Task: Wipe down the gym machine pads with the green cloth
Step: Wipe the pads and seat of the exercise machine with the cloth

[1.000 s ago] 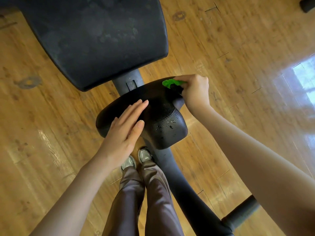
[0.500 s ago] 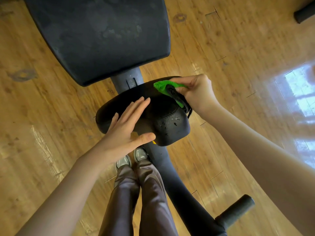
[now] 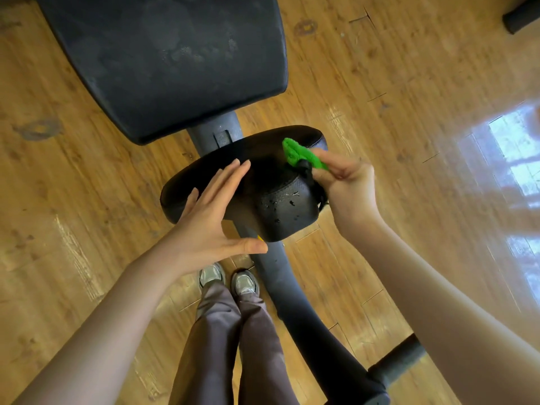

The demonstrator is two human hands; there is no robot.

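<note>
Head view: wooden plank floor lies all around, with a large black padded seat beyond both hands and a black metal frame tube below them. Left hand lies flat, fingers spread, on the small black curved leather pad. Right hand pinches the bright green fuzzy cloth against the pad's far right edge, beside scattered droplets.

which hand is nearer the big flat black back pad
Left. The left hand lies flat on the small pad, just below the big flat black back pad; the right hand sits farther right.
</note>
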